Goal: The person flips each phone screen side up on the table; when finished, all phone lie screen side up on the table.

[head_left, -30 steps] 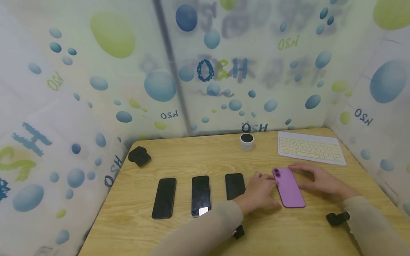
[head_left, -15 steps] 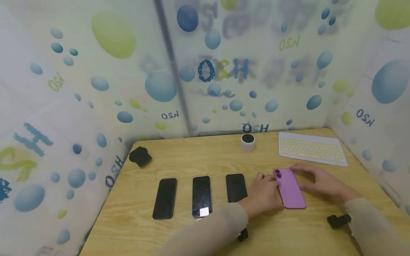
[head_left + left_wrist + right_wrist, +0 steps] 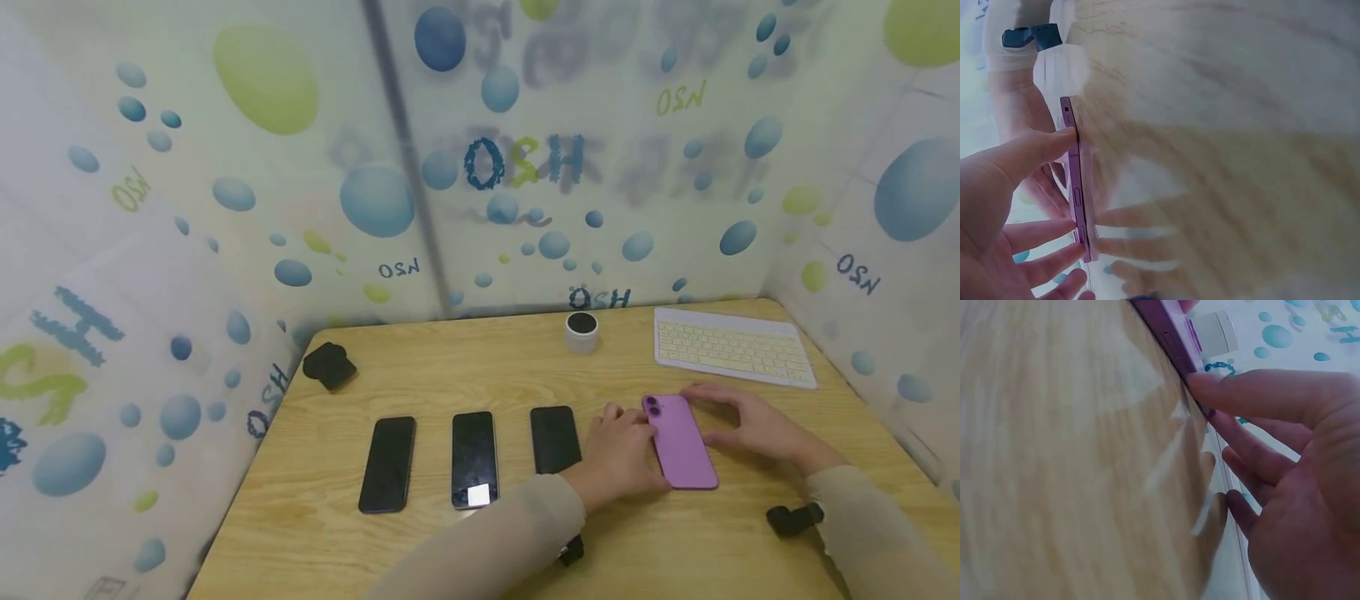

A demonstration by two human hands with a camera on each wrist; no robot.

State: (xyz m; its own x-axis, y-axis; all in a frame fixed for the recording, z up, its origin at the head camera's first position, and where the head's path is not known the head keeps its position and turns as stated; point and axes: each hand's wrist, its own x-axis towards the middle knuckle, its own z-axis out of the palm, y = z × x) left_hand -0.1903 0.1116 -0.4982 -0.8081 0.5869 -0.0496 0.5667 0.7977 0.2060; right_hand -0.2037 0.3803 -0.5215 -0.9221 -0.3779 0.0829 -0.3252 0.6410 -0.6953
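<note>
A purple smartphone (image 3: 681, 442) lies back side up on the wooden table, its camera lenses at the far left corner. My left hand (image 3: 621, 454) touches its left long edge with thumb and fingertips; the left wrist view shows the thumb (image 3: 1060, 145) and fingers spread along that edge (image 3: 1077, 187). On the other side, my right hand (image 3: 753, 429) has its thumb against the right edge and its index finger at the far corner. In the right wrist view, the thumb (image 3: 1241, 394) meets the phone's side (image 3: 1169, 337), the other fingers loosely bent.
Three dark phones lie in a row to the left: a leftmost phone (image 3: 387, 464), a middle phone (image 3: 474, 454) and a nearer phone (image 3: 555, 437), partly hidden by my left arm. Behind stand a small white cylinder (image 3: 582, 333), a keyboard (image 3: 733, 347) and a black object (image 3: 329, 366).
My left hand has shifted slightly right and nearer, bringing its thumb to the purple smartphone's near left edge. The right hand and the phone show almost no movement.
</note>
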